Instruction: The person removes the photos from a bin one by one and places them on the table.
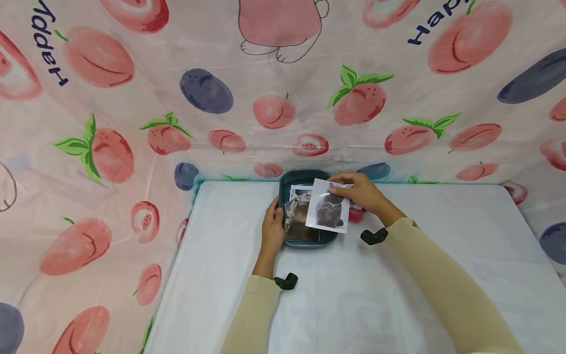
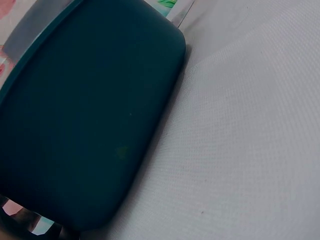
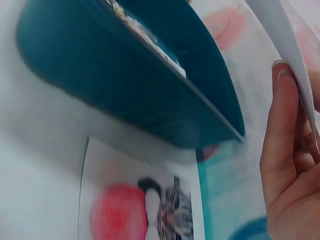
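My left hand (image 1: 271, 228) grips the left side of a dark teal tray (image 1: 305, 174), thumb at the rim and fingers along the outer wall. Inside the tray lie several photo cards (image 1: 302, 223). Above its right side, my right hand (image 1: 360, 191) pinches a white-bordered photo card (image 1: 326, 214) with a grey cat on it, by its top right edge. That card appears edge-on in the right wrist view. The tray's teal outer wall (image 2: 90, 110) fills much of the left wrist view.
Another photo card (image 3: 120, 212), with a red ball and a striped cat, lies on the table to the tray's right, partly under my right hand in the head view. Behind the white table (image 1: 336, 295) hangs a fruit-printed cloth (image 1: 247, 88).
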Tool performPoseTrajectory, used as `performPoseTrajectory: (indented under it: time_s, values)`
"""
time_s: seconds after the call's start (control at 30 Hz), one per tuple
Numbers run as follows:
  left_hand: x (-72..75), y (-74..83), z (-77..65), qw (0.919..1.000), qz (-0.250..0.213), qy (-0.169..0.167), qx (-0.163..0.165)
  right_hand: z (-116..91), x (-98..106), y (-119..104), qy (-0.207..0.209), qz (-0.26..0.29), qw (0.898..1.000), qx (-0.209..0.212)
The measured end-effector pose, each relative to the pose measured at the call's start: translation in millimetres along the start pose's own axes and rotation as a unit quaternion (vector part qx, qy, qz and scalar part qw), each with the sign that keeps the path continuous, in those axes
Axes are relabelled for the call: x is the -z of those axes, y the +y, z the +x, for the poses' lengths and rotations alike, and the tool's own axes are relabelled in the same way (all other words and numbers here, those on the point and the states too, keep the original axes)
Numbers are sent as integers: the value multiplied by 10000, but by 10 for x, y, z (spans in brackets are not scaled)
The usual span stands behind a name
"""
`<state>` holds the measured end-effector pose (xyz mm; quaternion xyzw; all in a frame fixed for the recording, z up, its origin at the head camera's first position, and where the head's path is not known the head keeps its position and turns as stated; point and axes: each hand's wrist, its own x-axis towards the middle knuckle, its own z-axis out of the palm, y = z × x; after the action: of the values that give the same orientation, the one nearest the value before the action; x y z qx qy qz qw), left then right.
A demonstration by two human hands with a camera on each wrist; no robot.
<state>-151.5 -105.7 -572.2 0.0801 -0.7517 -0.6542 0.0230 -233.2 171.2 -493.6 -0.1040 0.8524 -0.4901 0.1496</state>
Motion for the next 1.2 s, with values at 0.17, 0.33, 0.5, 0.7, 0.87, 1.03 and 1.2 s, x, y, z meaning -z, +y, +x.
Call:
performPoseTrajectory:
  time_s: [0.17, 0.33, 0.5, 0.7, 0.87, 1.03, 1.2]
  values:
    - [-8, 8, -7, 10000, -6, 47, -71, -145, 171, 102, 107, 5, 9999, -87]
    - [-16, 9, -8, 9999, -28, 69, -112, -312, 303, 252, 176, -225, 9995, -129]
    - [-11, 22, -18, 9999, -11, 66, -83, -498, 399, 441, 254, -245, 9991, -245]
    - [-13, 36, -26, 9999, 14, 96, -65, -686, 421, 703, 297, -480, 9978, -354]
    - [-8, 48, -32, 9999, -74, 77, -68, -771, 308, 814, 179, -517, 9978, -376]
    - [-16, 49, -25, 9998, -115, 82, -111, -813, 155, 842, 127, -620, 9973, -378]
    - [-15, 62, -21, 9997, -163, 97, -133, -823, 9, 870, 202, -915, 9952, -289]
